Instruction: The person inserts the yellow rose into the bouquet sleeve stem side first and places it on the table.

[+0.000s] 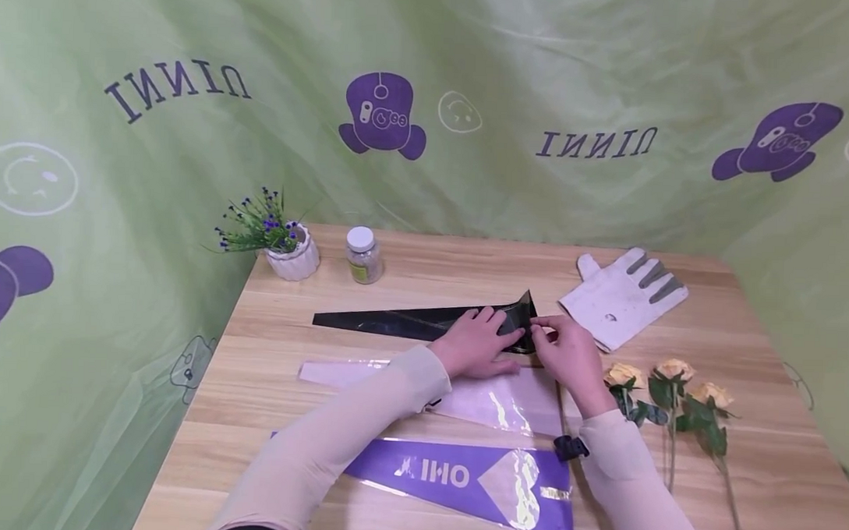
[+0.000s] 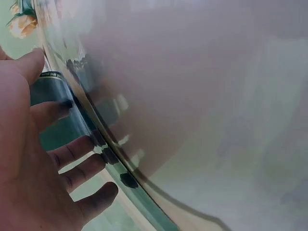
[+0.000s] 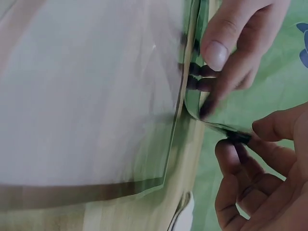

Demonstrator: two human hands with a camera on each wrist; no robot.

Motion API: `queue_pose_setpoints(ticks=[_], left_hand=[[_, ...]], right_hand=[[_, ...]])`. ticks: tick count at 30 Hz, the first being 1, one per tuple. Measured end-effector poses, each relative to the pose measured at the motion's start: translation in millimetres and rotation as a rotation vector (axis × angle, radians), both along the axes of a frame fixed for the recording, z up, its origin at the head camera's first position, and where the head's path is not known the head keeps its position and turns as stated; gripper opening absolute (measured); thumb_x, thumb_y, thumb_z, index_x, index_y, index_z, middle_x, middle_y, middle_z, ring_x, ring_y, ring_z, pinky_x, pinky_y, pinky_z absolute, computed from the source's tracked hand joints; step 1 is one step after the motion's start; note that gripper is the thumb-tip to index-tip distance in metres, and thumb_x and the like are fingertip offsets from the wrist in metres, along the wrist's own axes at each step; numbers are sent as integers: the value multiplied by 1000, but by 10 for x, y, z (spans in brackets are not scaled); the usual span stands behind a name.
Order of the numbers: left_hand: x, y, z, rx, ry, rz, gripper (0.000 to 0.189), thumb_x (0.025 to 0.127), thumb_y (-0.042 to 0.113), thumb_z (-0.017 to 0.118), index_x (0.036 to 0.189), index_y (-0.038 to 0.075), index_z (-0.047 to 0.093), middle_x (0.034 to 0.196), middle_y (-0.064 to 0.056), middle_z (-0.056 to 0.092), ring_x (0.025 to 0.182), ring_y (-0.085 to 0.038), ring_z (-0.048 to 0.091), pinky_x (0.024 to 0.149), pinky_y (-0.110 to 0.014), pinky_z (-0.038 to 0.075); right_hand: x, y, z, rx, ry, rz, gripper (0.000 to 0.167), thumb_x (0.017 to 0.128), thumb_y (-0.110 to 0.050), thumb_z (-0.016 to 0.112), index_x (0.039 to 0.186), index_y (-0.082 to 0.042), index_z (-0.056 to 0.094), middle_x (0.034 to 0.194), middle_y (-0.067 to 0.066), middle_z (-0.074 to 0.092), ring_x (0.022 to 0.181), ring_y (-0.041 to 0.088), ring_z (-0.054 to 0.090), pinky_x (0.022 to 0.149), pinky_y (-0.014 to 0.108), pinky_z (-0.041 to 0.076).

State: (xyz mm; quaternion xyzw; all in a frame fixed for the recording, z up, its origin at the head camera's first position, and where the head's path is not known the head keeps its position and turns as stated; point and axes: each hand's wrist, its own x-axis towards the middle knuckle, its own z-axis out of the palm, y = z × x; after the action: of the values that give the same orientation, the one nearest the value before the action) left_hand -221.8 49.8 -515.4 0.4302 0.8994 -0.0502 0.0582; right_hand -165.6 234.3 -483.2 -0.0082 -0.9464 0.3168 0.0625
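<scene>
A black tapered plastic flower sleeve [image 1: 380,322] lies across the table, its wide end raised at the right. My left hand [image 1: 475,345] rests on the sleeve near that end, with fingers extended; the left wrist view shows its fingers spread against the glossy plastic. At the lifted edge my right hand [image 1: 570,357] pinches the film between thumb and fingers, which the right wrist view shows close up. Nearer to me lies a pale pink clear sleeve [image 1: 476,399], partly under my left forearm. A purple sleeve [image 1: 438,476] with a heart pattern is nearest, partly covered by that arm.
Several yellow roses [image 1: 673,370] with long stems lie at the right. A white glove [image 1: 616,299] with grey fingers sits behind my right hand. At the back left stand a lidded clear jar [image 1: 364,261] and a white potted plant [image 1: 294,254]. A green printed curtain [image 1: 515,73] surrounds the table.
</scene>
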Motion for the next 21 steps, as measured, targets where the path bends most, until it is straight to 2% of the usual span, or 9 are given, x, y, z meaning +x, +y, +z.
queue_pose_setpoints(ticks=[3,7,13,15,17,21], left_hand=[[6,10,50,-17,22,-14,77,95,77,29,159,35,33,150,-8,39,135,-27,35,112,-46,29],[12,31,76,-32,31,-22,76,96,77,29,158,34,36,149,-8,39,136,-26,35,114,-46,24],[-29,49,-3,-28,1,-7,76,95,78,25,157,36,38,151,-9,36,138,-27,31,116,-46,21],[-63,57,-35,26,-42,18,73,97,76,26,154,35,44,146,-9,39,134,-26,34,114,-44,24],[-111,73,-52,127,-108,61,64,100,69,31,148,33,53,139,-7,46,128,-24,39,109,-41,31],[-218,114,-14,396,-271,214,37,105,47,48,126,28,73,115,2,60,107,-18,51,90,-38,44]], right_hand=[[-7,-7,-6,35,40,-6,27,96,-18,64,113,0,75,101,18,72,73,26,64,62,41,49],[-5,1,-37,62,55,-8,26,96,-17,64,112,1,75,103,19,71,76,26,65,67,44,50],[-8,-15,-60,57,35,41,29,93,-10,57,114,0,74,110,19,68,79,27,61,70,43,47],[-19,-20,-66,60,42,52,30,90,-8,57,113,0,75,109,19,68,79,27,59,71,43,46],[-29,-18,-77,62,52,58,30,88,-6,57,112,1,75,107,19,68,78,27,58,71,43,45],[-45,-10,-91,63,78,66,30,85,-2,58,108,3,75,106,21,68,79,30,60,74,46,46]])
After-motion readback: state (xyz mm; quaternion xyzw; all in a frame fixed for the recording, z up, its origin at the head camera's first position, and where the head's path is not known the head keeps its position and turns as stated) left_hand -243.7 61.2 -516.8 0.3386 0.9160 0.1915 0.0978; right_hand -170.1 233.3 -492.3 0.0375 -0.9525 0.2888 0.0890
